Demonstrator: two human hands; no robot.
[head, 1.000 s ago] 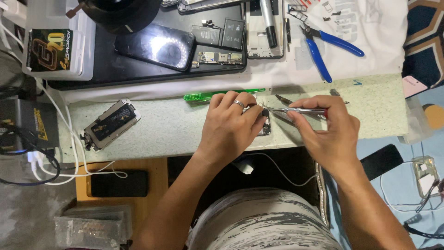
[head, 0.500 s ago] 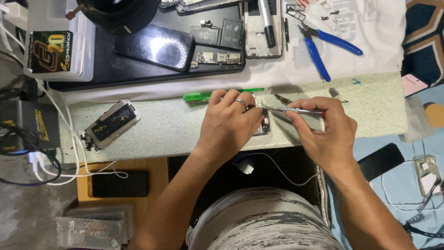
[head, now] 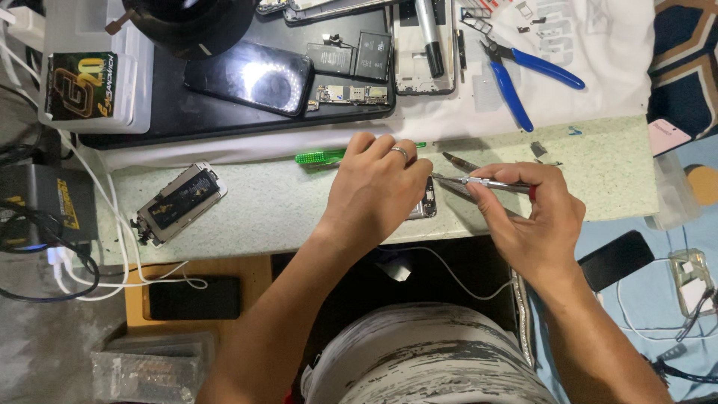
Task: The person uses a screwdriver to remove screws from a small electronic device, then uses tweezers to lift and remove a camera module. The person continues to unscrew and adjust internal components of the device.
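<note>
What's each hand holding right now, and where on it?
Right hand pinches metal tweezers mid-shaft. Left hand presses down on a phone part, mostly covering it.

My left hand (head: pixel 374 196) hides nearly all of the small phone part (head: pixel 423 202) under it; I see only its right edge. The tweezers' (head: pixel 479 182) tip vanishes there too. The black round object (head: pixel 191 22) at upper left is cut by the frame's top edge.

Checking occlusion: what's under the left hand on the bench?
The left hand covers a small phone part; only its metallic right edge shows, so I can't tell what it is. The right hand points a slim metal tool toward it. A green-handled tool pokes out behind the fingers.
</note>
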